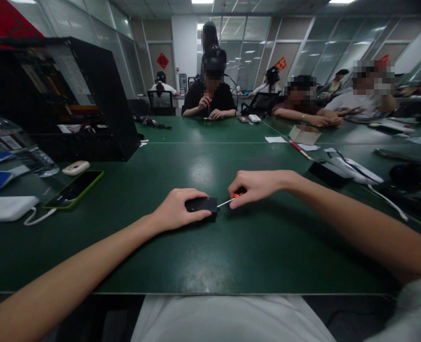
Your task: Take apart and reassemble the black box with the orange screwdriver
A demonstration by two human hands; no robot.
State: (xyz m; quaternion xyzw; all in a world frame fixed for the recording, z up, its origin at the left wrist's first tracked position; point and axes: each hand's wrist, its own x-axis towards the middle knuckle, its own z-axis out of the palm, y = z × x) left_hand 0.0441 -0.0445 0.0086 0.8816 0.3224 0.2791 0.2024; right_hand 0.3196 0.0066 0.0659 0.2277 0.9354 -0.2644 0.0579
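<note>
A small black box rests on the green table, and my left hand is closed around its left part, thumb on the near side and fingers along the far side. To its right, my right hand grips a screwdriver by its orange and black handle, which the fingers mostly cover. The thin metal shaft slants down to the left, its tip at the right end of the box beside a small dark piece. Whether the tip sits in a screw is too small to tell.
On the left are a phone in a green case, a white power bank, a water bottle and an open computer case. A cardboard box and a white power strip lie right. Co-workers sit across the table.
</note>
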